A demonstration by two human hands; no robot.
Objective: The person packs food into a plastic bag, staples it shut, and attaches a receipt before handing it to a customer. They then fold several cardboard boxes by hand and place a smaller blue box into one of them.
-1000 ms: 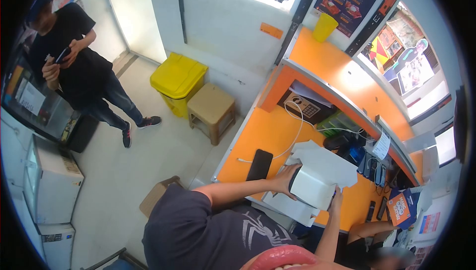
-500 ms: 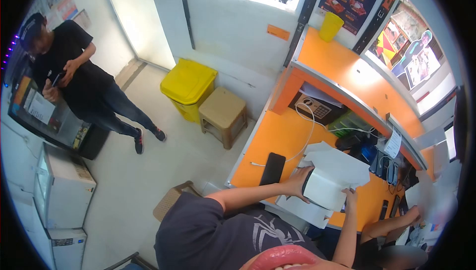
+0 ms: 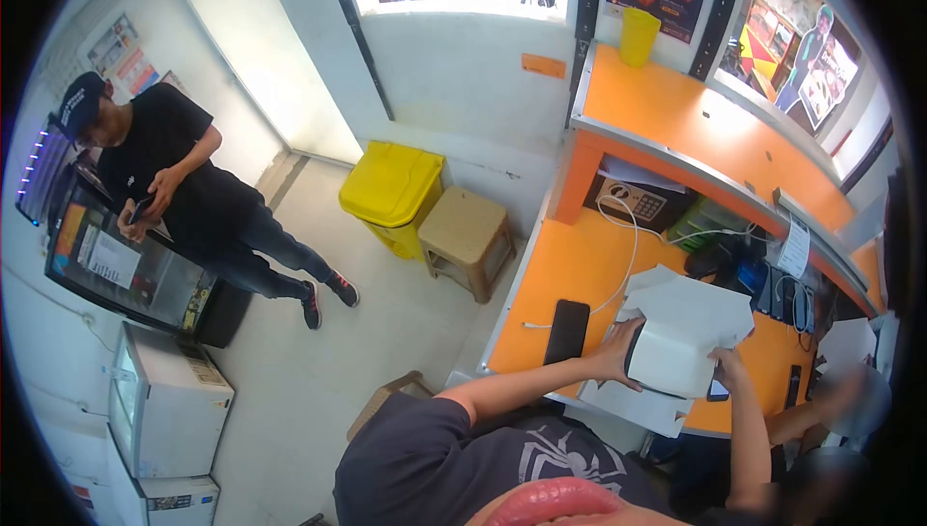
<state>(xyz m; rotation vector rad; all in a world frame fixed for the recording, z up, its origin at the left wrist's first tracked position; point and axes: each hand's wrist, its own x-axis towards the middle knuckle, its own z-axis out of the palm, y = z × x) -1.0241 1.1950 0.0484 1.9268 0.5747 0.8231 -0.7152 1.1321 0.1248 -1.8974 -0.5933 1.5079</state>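
Note:
Over the orange desk, a white cardboard box sits between my two hands. My left hand wraps round its left side, fingers and thumb spread along a dark edge. At the opposite side, my right hand is closed at the corner of the box. Unfolded white card with cut flaps lies behind the box, and another white card panel shows in front of it. A black phone rests on the desk beside my left forearm.
Behind the card are a safe, a white cable and several dark devices. At far right a co-worker's arm reaches over the desk. Another person stands at left near a yellow bin and a stool.
The whole view has shifted, so the desk and hands appear further right and slightly lower. Both hands keep their hold on the box.

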